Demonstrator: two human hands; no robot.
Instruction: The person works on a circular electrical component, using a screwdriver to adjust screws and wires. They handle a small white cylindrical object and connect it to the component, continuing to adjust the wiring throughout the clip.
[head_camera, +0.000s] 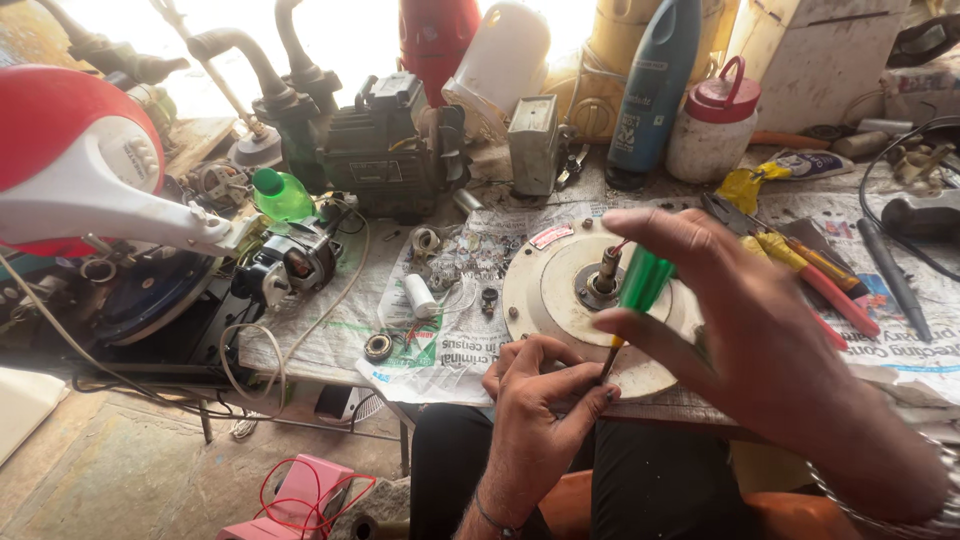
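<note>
The right hand (770, 340) has its grip closed around a green-handled screwdriver (640, 285), whose tip meets a small part I can't make out, pinched in the clenched left hand (535, 395) just in front of the round cream motor plate (560, 300) on the bench (330, 340). With the part held in bare fingers, I'd judge a slip could jab the palm, or flick it off the bench edge.

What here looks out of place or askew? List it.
The round cream motor plate juts past the table edge, partly unsupported. Small loose parts lie scattered on the newspaper. The right hand holds a green-handled screwdriver to something pinched in the left hand.
</note>
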